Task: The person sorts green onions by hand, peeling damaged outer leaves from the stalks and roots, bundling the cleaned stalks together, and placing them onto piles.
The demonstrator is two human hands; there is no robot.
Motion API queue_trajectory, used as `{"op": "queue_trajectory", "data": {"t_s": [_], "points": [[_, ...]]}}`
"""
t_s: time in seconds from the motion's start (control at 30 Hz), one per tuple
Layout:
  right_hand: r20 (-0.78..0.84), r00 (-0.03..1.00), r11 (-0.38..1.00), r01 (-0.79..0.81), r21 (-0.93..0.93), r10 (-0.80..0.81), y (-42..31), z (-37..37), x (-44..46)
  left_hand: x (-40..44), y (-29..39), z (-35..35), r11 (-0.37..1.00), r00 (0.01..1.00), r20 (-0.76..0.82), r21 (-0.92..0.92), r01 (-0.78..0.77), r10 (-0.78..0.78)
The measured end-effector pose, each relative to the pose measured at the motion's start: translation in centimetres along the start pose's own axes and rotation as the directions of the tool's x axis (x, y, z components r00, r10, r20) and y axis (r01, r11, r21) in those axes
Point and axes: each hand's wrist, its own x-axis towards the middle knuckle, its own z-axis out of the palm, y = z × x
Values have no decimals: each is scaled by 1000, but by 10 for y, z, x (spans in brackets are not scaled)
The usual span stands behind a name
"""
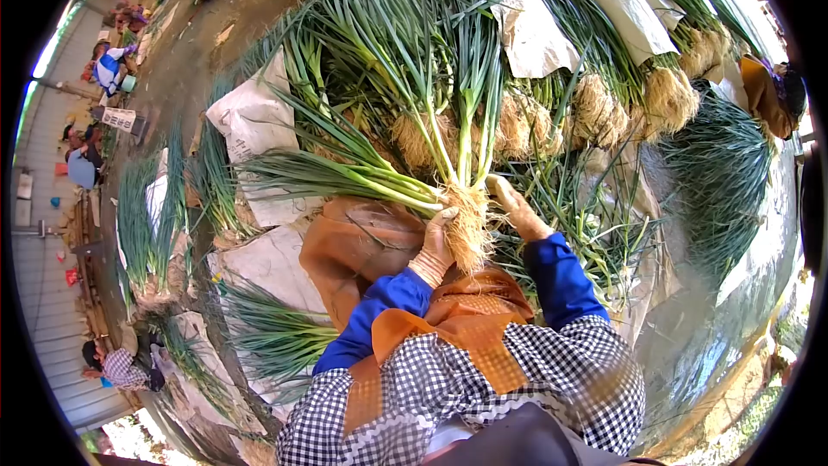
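Observation:
In front of my lap, a bunch of green onions (pixel 467 223) stands with its pale, hairy roots toward me and its long leaves fanning away and to the left. My left hand (pixel 438 240) is closed around the left side of the bunch, at the base of the stems. Against its right side rests my right hand (pixel 520 209), thumb by the white stems and the other fingers partly hidden behind the roots. An orange-brown apron (pixel 362 242) covers my knees beneath the bunch.
More bundled green onions (pixel 600 110) lie in a row ahead, some under white sacking (pixel 617 7). Loose leaves (pixel 595 233) litter the ground on the right, near another heap (pixel 720 181). A small bundle (pixel 276 328) lies at left. Other people (pixel 121 367) sit farther left.

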Motion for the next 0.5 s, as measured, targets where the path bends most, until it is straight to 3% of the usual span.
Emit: {"op": "queue_trajectory", "data": {"t_s": [0.07,0.1,0.17,0.2,0.23,0.3,0.33,0.37,0.4,0.43,0.47,0.5], "points": [[130,991,999,17,52,-24,33,9,22,1,7,-11,1000,992,-124,5,-20,20],[-66,993,989,90,-115,-98,36,13,12,-5,0,-5,1000,991,-132,-4,-19,18],[-223,943,896,132,-424,-245,13,33,7,-5,7,2,998,984,-174,-27,-49,43],[-110,923,551,123,-825,-370,-10,31,1,-4,4,-4,997,995,-99,-68,-37,31],[66,906,301,207,-931,-419,-14,24,-2,-1,5,3,997,995,-96,-70,-33,26],[345,904,77,374,-924,-252,-25,24,-25,-2,7,14,985,1000,7,-175,-9,11],[414,906,-16,414,-910,-91,-19,22,-37,2,6,7,987,997,-74,-159,-32,20],[432,901,237,413,-879,34,-21,9,-55,4,7,0,987,997,-74,-157,-34,22],[405,877,312,321,-894,259,-44,3,-72,2,7,-3,992,996,-92,-124,-16,5],[319,790,156,279,-947,524,-43,-12,-76,2,6,-3,996,995,-102,-92,3,-12],[202,716,-94,351,-932,668,0,-47,-76,3,6,0,995,995,-95,-96,2,-11],[-14,802,-191,125,-973,598,-33,-48,-81,-2,8,5,997,997,-80,-77,17,-24]]}}
